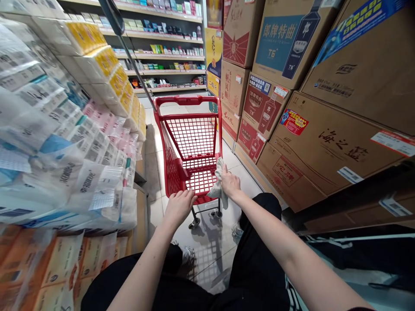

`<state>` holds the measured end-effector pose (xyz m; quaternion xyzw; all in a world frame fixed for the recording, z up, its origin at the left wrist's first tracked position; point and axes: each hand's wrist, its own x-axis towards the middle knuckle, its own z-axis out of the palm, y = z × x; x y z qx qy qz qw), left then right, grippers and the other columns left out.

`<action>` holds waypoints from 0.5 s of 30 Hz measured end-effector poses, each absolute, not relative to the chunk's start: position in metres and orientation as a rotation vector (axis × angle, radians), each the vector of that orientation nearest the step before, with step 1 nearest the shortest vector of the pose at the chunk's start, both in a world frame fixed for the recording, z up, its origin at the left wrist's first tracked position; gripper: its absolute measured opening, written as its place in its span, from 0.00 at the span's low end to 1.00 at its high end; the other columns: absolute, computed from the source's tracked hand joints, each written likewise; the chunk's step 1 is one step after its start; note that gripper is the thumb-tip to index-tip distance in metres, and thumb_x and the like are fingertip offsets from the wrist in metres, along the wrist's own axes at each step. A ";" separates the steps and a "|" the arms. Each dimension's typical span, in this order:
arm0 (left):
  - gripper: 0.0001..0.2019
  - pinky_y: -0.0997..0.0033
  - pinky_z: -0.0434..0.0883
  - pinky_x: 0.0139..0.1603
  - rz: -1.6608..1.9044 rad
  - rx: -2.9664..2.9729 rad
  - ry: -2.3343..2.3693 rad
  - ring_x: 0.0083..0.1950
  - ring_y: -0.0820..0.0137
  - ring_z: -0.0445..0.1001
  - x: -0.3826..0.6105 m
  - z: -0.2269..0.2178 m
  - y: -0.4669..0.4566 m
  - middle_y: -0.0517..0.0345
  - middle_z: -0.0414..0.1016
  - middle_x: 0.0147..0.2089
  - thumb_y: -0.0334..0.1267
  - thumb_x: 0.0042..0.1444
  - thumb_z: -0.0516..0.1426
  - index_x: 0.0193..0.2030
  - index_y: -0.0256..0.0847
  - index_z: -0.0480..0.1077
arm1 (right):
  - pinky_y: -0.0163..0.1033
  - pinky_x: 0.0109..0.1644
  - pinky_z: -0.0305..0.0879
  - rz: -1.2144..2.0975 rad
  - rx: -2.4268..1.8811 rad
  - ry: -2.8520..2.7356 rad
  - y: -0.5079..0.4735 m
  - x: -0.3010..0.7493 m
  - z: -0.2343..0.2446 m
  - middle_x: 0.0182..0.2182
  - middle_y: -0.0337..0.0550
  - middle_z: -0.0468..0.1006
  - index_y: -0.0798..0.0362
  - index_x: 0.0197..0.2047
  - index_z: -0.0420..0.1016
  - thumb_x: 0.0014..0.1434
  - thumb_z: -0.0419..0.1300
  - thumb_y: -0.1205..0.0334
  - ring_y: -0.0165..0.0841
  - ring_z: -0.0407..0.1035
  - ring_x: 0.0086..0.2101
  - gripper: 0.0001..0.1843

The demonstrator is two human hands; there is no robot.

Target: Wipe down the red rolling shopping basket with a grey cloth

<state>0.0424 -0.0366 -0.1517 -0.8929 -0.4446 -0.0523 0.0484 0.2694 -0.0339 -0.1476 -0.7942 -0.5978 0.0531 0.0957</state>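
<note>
A red plastic shopping cart (168, 166) with grid walls stands on the tiles in front of me. My left hand (180, 207) has its fingers curled over the cart's near lower rim. A crumpled pale grey cloth (214, 189) is bunched in my right hand (231, 185), against the right side of the cart's near edge. Through the grid the cart's inside shows no goods. Its small wheels (194, 223) are visible below, and a long dark metal pole (134, 60) rises from its far left corner. My right fingertips are partly hidden by the cloth.
On the left, wrapped tissue packs (81, 172) are piled up, with yellow-ended packs (113, 82) behind. Stacked cardboard boxes (311, 138) line the right. Shelves of small goods (162, 56) close off the far end. Tiled floor (154, 172) runs between; my legs flank the cart's near side.
</note>
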 end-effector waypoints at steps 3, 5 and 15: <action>0.18 0.63 0.56 0.38 -0.124 -2.740 -1.337 0.43 0.62 0.69 0.043 -0.154 -0.033 0.51 0.74 0.40 0.46 0.66 0.39 0.41 0.42 0.67 | 0.38 0.41 0.68 0.104 -2.330 -1.821 -0.034 0.271 -0.148 0.39 0.53 0.78 0.58 0.69 0.38 0.64 0.47 0.66 0.37 0.74 0.37 0.33; 0.18 0.63 0.55 0.38 -0.125 -2.736 -1.337 0.42 0.62 0.68 0.045 -0.155 -0.032 0.52 0.74 0.40 0.46 0.66 0.39 0.39 0.42 0.67 | 0.38 0.39 0.68 0.064 -2.344 -1.832 -0.033 0.269 -0.149 0.38 0.54 0.78 0.59 0.70 0.37 0.65 0.46 0.66 0.36 0.74 0.36 0.33; 0.18 0.63 0.53 0.38 -0.171 -2.718 -1.396 0.42 0.61 0.68 0.042 -0.158 -0.032 0.52 0.73 0.38 0.47 0.66 0.39 0.40 0.43 0.66 | 0.42 0.36 0.68 -0.145 -2.113 -2.205 -0.051 0.264 -0.156 0.41 0.61 0.74 0.61 0.69 0.44 0.66 0.40 0.44 0.41 0.71 0.38 0.37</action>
